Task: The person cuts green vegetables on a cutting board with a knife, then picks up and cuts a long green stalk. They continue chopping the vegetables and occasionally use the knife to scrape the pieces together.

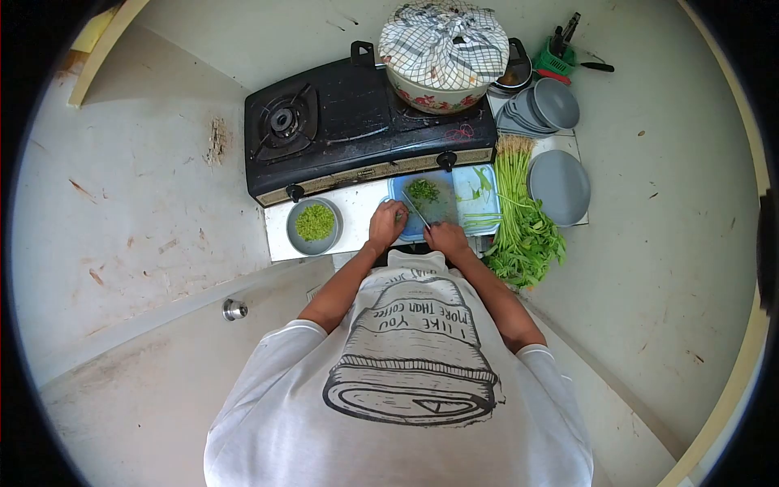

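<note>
My right hand (446, 238) is closed round the handle of a knife (417, 210), whose thin blade slants up and to the left. Beside the blade, my left hand (388, 222) has its fingers curled on green stalks, mostly hidden by the fingers. Both hands are at the near edge of a blue tray-like board (446, 203). Finely chopped green leaves (423, 191) lie in a small heap beyond the knife tip. To the right, a large bunch of leafy greens (523, 219) overlaps the board's side, with loose leaves and stems near it.
Left of the board stands a grey bowl (336, 234) of chopped greens. Behind is a black two-burner stove (349, 114) carrying a cloth-covered pot (434, 99). Grey bowls (557, 104), a grey plate (559, 188) and a green basket (555, 62) of utensils stand at right.
</note>
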`<state>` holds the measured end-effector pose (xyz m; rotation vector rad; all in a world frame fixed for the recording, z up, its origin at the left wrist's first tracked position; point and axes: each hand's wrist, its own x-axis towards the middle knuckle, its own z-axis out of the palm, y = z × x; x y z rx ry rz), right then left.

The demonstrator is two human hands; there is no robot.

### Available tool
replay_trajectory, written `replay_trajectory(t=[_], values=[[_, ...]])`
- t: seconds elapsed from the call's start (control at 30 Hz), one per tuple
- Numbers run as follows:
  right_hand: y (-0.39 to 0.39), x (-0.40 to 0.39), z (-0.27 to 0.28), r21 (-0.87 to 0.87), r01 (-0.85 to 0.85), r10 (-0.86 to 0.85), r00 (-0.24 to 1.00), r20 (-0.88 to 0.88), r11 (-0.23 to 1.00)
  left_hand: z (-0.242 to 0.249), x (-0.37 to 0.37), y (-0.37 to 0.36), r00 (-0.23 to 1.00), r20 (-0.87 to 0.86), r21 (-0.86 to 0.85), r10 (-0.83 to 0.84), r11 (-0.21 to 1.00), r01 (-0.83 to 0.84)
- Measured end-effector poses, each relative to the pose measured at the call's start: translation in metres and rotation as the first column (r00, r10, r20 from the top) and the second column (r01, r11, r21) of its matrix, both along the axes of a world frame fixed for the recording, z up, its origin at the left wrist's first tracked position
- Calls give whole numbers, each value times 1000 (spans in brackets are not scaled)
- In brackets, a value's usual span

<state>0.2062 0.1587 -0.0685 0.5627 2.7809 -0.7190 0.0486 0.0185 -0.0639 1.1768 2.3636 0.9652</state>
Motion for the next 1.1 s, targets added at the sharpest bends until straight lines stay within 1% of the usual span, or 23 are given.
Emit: replay_trajectory(t=[0.13,0.2,0.33,0.43,0.6,0.63,0.73,0.8,0.83,0.93,1.03,1.1], values=[[-8,-1,1,-10,34,-34,999,-28,999,-1,2,-1,1000,-4,47,13,999,-13],[-13,1,4,-17,47,-47,998,-47,999,-3,4,-1,999,-33,44,25,999,-24],[-17,4,4,-31,26,-26,1000,-12,999,-2,6,-1,997,-74,82,27,996,-21],[-19,-4,3,-33,31,-31,1000,-1,999,0,4,-1,996,-84,78,-14,997,20],[-18,-7,12,-14,28,-28,999,43,1000,3,1,-6,984,-156,76,-91,992,104],[-18,-6,9,-17,46,-45,999,24,999,2,1,-7,980,-168,80,-103,990,117],[-18,0,4,-28,82,-83,996,-21,996,1,1,-8,989,-131,64,-67,995,76],[-17,4,2,-27,91,-92,995,-38,995,1,-2,-6,999,-40,40,-33,999,35],[-17,5,2,-25,81,-82,995,-49,996,1,0,-5,1000,9,26,-17,1000,16],[-17,1,4,-13,56,-57,996,-70,998,4,-2,-3,998,65,-14,-4,1000,5],[-22,-1,13,-3,46,-46,999,-27,999,4,-3,-4,1000,-11,-26,-17,1000,17],[-23,-2,18,2,40,-40,999,31,999,2,-3,-5,1000,-19,13,-12,1000,13]])
